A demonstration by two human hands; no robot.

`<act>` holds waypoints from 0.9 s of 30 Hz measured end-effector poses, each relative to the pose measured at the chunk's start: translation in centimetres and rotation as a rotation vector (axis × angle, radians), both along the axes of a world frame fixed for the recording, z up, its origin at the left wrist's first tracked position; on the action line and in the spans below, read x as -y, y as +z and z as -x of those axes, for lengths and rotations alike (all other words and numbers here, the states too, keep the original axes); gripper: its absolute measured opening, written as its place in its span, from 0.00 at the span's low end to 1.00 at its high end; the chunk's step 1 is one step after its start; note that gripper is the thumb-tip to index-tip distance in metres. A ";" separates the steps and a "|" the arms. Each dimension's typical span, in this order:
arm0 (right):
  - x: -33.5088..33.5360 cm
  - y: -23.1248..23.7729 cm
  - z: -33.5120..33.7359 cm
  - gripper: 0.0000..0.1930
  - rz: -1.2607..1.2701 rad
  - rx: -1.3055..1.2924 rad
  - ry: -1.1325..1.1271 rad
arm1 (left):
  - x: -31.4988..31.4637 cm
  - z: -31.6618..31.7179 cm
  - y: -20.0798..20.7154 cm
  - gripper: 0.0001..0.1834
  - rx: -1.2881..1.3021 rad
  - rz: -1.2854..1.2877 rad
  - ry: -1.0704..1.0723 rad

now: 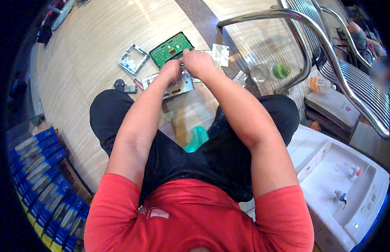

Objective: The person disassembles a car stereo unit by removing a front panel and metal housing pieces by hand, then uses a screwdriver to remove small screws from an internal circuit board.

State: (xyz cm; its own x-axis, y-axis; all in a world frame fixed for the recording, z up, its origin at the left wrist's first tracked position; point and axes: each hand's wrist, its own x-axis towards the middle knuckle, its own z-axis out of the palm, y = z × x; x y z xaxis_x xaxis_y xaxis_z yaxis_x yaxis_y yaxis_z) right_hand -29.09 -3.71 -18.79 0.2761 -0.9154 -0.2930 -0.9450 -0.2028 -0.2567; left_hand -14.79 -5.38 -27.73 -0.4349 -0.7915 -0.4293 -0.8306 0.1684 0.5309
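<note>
Overhead, seated person in red shirt and dark trousers, both forearms reaching to 12 o'clock over the wooden floor [90, 63]. Left hand [170, 70] curled narrow, fingers pressed onto a silver metal chassis [178, 86] lying on the floor between the knees. Right hand [198, 62] just beside it, fingertips pinched at the near edge of a green circuit board [172, 49], which lies tilted at 11 o'clock from the hands, touching them. Whether the pinch holds a small part, cannot tell. Separate metal frame [133, 59] at 10 o'clock, apart from the board. Small black part [119, 85] and a red-handled tool [138, 84] at 9 o'clock of the chassis. White paper slip [220, 54] at 2 o'clock. Clear bottle with green cap [270, 71] at 3 o'clock, under a chrome chair arm [287, 19]. Teal plastic piece [196, 138] at 6 o'clock, between the thighs. White water dispenser [346, 185] at 4 o'clock; blue boxes [44, 180] stacked at 8 o'clock.
</note>
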 end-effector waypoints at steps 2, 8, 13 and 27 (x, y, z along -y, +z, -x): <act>0.1 -0.2 0.1 0.09 -0.035 0.006 -0.026 | 0.0 0.2 -0.3 0.18 0.003 0.035 0.041; 0.5 -1.4 0.1 0.10 0.144 0.150 0.057 | 0.4 0.0 -1.1 0.17 -0.095 0.074 0.115; 0.5 -2.0 0.3 0.09 0.116 0.118 0.050 | 0.4 0.2 -0.8 0.16 -0.081 0.053 0.042; 0.4 -1.3 0.9 0.11 0.141 0.205 0.061 | 0.3 0.5 -1.1 0.14 -0.033 0.022 0.094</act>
